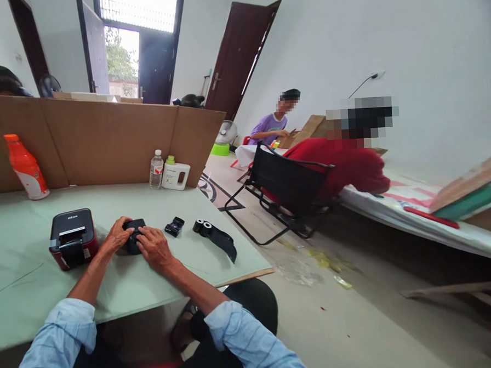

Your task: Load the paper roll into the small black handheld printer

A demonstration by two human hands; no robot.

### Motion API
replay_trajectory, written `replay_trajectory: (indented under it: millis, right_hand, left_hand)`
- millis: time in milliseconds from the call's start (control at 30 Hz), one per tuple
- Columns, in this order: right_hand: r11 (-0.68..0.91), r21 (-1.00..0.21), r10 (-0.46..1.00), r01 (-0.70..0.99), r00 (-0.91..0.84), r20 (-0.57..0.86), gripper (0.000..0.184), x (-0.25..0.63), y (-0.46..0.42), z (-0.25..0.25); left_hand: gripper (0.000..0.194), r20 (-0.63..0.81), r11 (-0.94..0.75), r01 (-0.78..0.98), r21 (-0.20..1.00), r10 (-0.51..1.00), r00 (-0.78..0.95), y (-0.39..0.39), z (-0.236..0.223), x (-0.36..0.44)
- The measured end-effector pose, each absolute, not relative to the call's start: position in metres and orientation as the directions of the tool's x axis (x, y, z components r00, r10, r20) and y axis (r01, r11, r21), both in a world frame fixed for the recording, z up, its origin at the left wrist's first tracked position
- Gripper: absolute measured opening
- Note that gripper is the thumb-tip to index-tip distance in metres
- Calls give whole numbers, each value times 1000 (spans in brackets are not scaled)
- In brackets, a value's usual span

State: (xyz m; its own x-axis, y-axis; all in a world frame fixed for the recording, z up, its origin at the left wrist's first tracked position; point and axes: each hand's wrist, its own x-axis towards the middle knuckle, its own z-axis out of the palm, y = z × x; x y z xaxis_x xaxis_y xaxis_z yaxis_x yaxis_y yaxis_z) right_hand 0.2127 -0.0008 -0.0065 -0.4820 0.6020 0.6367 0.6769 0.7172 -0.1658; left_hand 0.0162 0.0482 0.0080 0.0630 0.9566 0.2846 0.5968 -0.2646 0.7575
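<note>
Both hands are on a small black box-shaped plastic part (135,246) lying on the table. My left hand (117,234) grips its left side, fingers curled at the far edge. My right hand (155,248) presses on its right side with bent fingers, hiding part of the top. Left of my hands stands a black and red label printer (72,237) with a pale strip across its top. To the right lie a small black plastic piece (174,226) and a black ribbon (221,241) wound on two white-cored rolls.
An orange bottle (27,168), a clear water bottle (156,169) and a white jug (176,175) stand along a cardboard screen (115,141). The table's right edge (253,255) is near. Beyond it, a person in red (335,165) sits on a black chair (286,176).
</note>
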Motion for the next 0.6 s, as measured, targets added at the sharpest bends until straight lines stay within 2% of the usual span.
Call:
replay_trajectory:
  millis: [167, 300, 433, 600]
  right_hand:
    - [694, -284, 656, 662, -418, 628, 45, 215, 10, -3]
    - [678, -347, 684, 648, -384, 621, 41, 214, 12, -9]
    - [693, -352, 677, 629, -399, 619, 46, 215, 11, -15]
    - [605, -396, 751, 691, -331, 571, 50, 214, 19, -17]
  left_hand:
    - [43, 295, -275, 610, 743, 953, 70, 48, 8, 16]
    - [41, 292, -278, 626, 728, 953, 84, 50, 9, 16]
    - [39, 280, -274, 646, 712, 955, 96, 53, 13, 16]
    - [38, 268, -264, 671, 693, 958, 100, 54, 15, 17]
